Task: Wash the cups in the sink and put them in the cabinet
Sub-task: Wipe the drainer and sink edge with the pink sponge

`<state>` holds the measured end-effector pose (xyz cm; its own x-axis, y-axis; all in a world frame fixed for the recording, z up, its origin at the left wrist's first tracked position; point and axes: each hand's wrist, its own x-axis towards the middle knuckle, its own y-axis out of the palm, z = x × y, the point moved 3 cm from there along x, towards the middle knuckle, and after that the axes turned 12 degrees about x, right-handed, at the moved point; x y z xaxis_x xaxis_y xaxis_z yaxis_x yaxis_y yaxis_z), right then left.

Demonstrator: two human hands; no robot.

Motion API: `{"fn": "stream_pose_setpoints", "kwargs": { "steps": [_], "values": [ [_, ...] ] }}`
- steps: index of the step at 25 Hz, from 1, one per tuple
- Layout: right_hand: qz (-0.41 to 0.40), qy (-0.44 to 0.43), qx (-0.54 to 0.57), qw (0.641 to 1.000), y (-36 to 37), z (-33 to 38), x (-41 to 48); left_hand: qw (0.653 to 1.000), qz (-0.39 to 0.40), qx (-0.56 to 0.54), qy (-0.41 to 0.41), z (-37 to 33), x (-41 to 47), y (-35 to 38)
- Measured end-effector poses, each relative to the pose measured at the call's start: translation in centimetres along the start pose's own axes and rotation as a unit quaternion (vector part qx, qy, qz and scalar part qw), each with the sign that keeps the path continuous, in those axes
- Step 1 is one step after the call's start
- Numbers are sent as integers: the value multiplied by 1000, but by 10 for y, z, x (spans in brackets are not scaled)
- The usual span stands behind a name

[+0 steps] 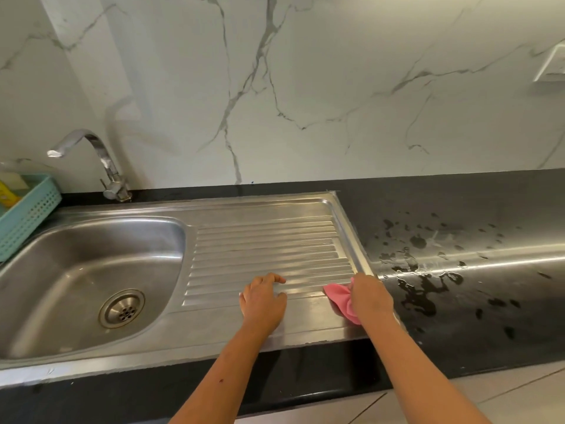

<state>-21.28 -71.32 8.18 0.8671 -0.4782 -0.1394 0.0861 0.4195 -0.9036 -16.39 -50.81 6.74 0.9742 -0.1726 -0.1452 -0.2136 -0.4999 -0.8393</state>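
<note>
Steel sink [76, 255] lying long left to right, basin left, ribbed drainboard [266, 240] right, left hand [264, 301] resting loose-fingered on drainboard, right hand [371, 296] clutching pink cloth [339, 296] at right edge

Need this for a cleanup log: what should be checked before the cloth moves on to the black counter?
1. Right hand grips pink cloth: ok.
2. Left hand free, resting on drainboard: ok.
3. Sink basin holds no cups: ok.
4. Tap not running: ok.
5. Black counter dry: not ok, water splashes beside the drainboard.
6. Washed cups in cabinet: cannot tell, out of view.
</note>
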Motion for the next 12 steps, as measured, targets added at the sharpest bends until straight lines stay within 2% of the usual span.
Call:
{"fn": "stream_pose_setpoints", "kwargs": {
  "steps": [4,6,8,12],
  "values": [
    [14,26,22,999,-3,10,-3,1000,7,8,24,-8,-5,5],
    [-8,22,58,998,0,7,0,1000,9,11,21,-5,-4,5],
    [-22,-1,46,999,1,9,9,1000,10,9,11,-1,-3,3],
    [0,-24,18,1000,-6,17,27,1000,-8,3,-11,10,-2,-3]
  ]
}}
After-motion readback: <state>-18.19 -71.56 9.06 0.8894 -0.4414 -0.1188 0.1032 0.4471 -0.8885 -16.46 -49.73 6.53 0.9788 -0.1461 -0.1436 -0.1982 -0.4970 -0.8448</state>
